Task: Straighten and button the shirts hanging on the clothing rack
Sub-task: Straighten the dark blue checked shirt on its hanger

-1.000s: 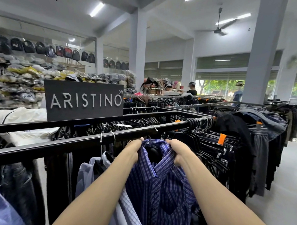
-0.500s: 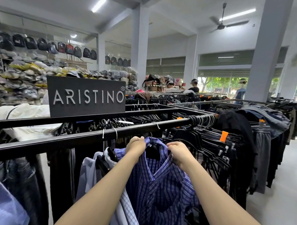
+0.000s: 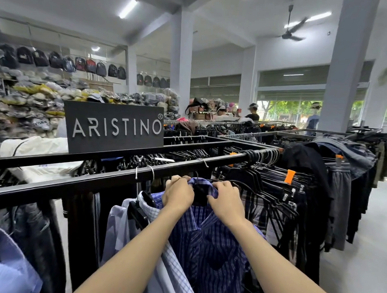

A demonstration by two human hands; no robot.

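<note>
A dark blue striped shirt (image 3: 209, 245) hangs on a black hanger (image 3: 200, 193) under the black rack rail (image 3: 77, 181). My left hand (image 3: 178, 194) grips the left side of its collar. My right hand (image 3: 226, 202) grips the right side of the collar, fingers curled over the fabric. The shirt front below the collar lies open in a V. A white checked shirt (image 3: 173, 270) and a pale blue shirt (image 3: 112, 235) hang just left of it.
A dark ARISTINO sign (image 3: 114, 128) stands on the rack behind. Dark trousers on clip hangers (image 3: 281, 193) crowd the rail to the right. More racks, white pillars (image 3: 349, 64) and people stand further back. Bare floor (image 3: 359, 261) lies at the right.
Both hands have shifted along the collar and come closer together near the hanger's neck. The view has tilted slightly, so the hands sit higher against the rail.
</note>
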